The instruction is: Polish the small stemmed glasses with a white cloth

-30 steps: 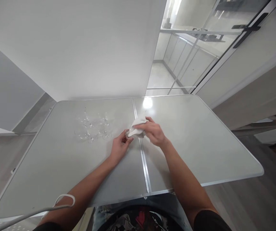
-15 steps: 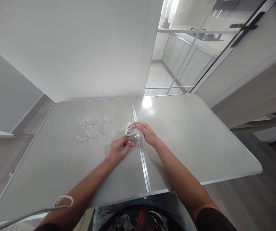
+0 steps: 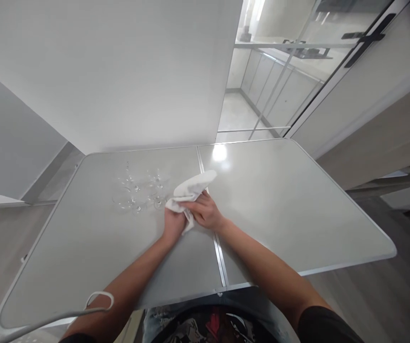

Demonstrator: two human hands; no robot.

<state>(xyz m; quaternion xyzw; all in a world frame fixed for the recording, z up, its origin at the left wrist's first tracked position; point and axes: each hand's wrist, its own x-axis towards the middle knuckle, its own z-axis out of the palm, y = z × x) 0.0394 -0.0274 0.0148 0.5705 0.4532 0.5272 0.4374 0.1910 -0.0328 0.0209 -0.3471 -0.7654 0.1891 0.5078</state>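
A white cloth (image 3: 195,185) is bunched over and between my two hands at the middle of the table. My left hand (image 3: 175,225) is closed under the cloth, its fingers mostly covered. The clear wine glass it held a moment ago is hidden by the cloth. My right hand (image 3: 205,210) grips the cloth from the right side, fingers bent and pressing it against the left hand. Left of the hands stand several clear wine glasses (image 3: 159,202) in a close group; their thin outlines are hard to make out.
The pale table (image 3: 279,205) has a metal seam (image 3: 219,252) running across its middle. A white wall (image 3: 147,95) rises behind its far edge. A looped white cable (image 3: 99,305) crosses in front of my left forearm. A glass door (image 3: 262,85) stands beyond the table.
My hands have drawn closer together and shifted slightly left. The cloth has spread over my left hand and now covers the glass, with one end sticking up to the right.
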